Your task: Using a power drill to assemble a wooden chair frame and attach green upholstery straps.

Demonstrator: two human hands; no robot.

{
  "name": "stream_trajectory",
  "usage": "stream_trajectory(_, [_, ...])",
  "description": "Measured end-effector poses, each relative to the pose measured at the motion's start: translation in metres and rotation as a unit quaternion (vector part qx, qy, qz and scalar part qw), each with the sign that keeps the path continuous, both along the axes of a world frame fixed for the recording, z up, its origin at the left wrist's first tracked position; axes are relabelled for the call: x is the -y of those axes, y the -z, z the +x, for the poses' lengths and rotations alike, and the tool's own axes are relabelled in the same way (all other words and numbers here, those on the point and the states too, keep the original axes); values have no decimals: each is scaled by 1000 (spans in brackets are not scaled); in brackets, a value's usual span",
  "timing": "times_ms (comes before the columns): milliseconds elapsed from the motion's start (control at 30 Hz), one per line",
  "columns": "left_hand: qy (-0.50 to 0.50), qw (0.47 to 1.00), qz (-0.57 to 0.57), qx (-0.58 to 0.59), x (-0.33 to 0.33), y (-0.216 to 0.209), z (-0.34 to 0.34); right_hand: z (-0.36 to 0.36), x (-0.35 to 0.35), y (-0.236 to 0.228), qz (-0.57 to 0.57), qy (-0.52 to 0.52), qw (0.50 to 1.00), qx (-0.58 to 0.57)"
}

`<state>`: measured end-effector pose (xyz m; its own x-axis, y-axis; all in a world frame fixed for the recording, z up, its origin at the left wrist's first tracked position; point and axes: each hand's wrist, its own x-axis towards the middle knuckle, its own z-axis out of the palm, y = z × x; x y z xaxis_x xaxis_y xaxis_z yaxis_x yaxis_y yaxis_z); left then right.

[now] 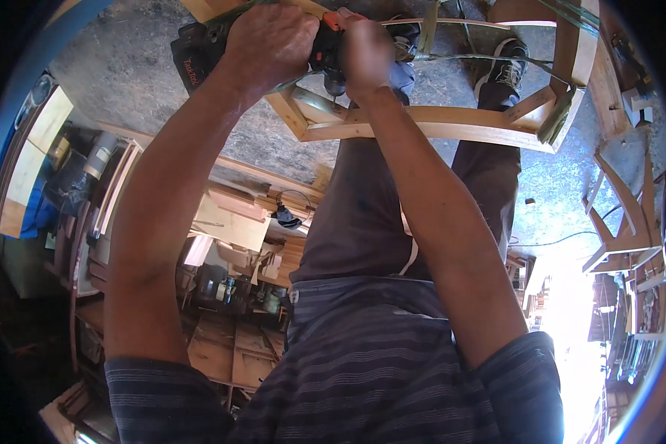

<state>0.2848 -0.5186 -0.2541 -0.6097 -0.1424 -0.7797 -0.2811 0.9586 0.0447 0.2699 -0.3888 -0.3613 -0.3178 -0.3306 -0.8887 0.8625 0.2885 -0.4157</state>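
My left hand [270, 44] is closed around the handle of a black cordless drill [192, 55] with orange parts, at the top of the head view. Its chuck points down at a corner brace of a pale wooden frame [436, 124]. Beside the drill's head is my right hand [368, 58], smeared by motion, so its grip on the drill cannot be made out. Green strap [559, 118] is wound round the frame's right corner, and more strap [428, 33] crosses its opening. Whether the bit touches the wood is too small to tell.
My shoes [505, 70] stand on the grey concrete floor [266, 144] within the frame's outline. A wooden chair-like frame [625, 214] is at the right. Wood boards [233, 218] and shelving with loose pieces are at the left. A thin cable [555, 242] lies on the floor.
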Motion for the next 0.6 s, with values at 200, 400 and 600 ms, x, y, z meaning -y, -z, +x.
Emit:
stream_trajectory(200, [-3,1000,-3,-31,-4,0,3,-8,-5,-23,-13,29,999,6])
stream_trajectory(400, [16,999,-1,-41,-10,2,-15,3,-10,6,-25,124,991,-50])
stream_trajectory(600, [35,999,-13,-21,-9,-6,-13,-7,-7,-29,-8,144,989,13])
